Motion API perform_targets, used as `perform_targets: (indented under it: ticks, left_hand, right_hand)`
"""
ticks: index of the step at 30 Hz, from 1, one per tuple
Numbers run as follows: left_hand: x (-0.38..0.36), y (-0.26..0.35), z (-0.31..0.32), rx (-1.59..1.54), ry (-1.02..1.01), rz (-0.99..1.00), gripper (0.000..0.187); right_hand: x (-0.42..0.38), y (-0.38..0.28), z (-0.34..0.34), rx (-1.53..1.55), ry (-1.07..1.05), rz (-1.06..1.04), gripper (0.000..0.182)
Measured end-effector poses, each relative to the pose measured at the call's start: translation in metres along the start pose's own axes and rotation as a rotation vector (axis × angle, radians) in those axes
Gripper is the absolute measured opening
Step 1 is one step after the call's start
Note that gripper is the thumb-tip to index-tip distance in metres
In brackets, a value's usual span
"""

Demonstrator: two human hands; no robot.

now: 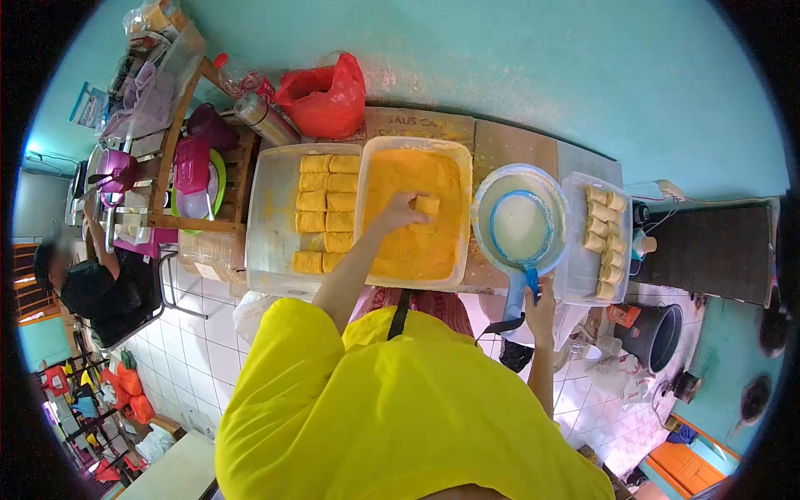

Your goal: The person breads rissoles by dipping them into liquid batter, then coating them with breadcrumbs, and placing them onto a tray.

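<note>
My left hand reaches into a translucent tub of orange crumbs, its fingers closed on a crumb-coated roll. Part of another roll seems to lie just below it. My right hand is closed around the handle of a blue strainer. The strainer's round rim sits in pale batter inside a light-blue basin. Left of the crumbs, a clear tray bears rows of orange-coated rolls. A tray at right contains paler rolls.
A red plastic bag and a metal flask stand behind the left tray. A wooden shelf with bowls borders the left. Another person sits farther left. A dark bucket stands on the floor at right.
</note>
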State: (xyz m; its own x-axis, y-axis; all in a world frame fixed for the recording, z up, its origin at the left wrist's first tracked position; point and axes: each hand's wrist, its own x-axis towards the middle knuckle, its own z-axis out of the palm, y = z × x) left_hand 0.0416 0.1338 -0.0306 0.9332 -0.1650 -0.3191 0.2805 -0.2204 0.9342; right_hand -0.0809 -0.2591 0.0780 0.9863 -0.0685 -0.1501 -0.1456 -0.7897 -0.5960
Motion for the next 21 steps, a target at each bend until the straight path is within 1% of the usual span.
perform_targets:
  ticks: [2,5,8,11,14,17,20,21]
  left_hand:
    - [-0.019,0.020,0.003,0.223,0.060,0.190,0.068]
    - [-0.045,0.036,0.008,0.145,0.144,0.164,0.059]
    - [-0.063,0.058,0.014,0.042,0.209,0.291,0.050]
    - [-0.070,0.063,0.012,0.217,0.252,0.428,0.040]
    - [-0.075,0.062,0.009,0.249,0.158,0.308,0.044]
    - [-0.064,0.034,0.010,-0.061,0.149,0.053,0.047]
    - [-0.057,0.013,0.011,0.100,0.206,0.124,0.048]
    - [-0.055,0.005,0.010,0.167,0.243,0.158,0.048]
  right_hand:
    - [0.000,-0.004,-0.002,0.012,-0.028,0.023,0.043]
    - [-0.001,-0.002,0.000,0.009,-0.031,0.015,0.040]
    - [0.000,-0.015,-0.005,0.010,-0.068,0.039,0.037]
    - [0.001,-0.020,-0.003,0.032,-0.015,-0.019,0.035]
    - [0.002,-0.011,0.003,-0.005,0.053,-0.137,0.032]
    - [0.001,-0.002,0.007,-0.061,0.105,-0.181,0.032]
    - [0.001,0.003,0.011,-0.046,0.084,-0.158,0.033]
    - [0.000,-0.002,0.009,-0.017,0.057,-0.114,0.031]
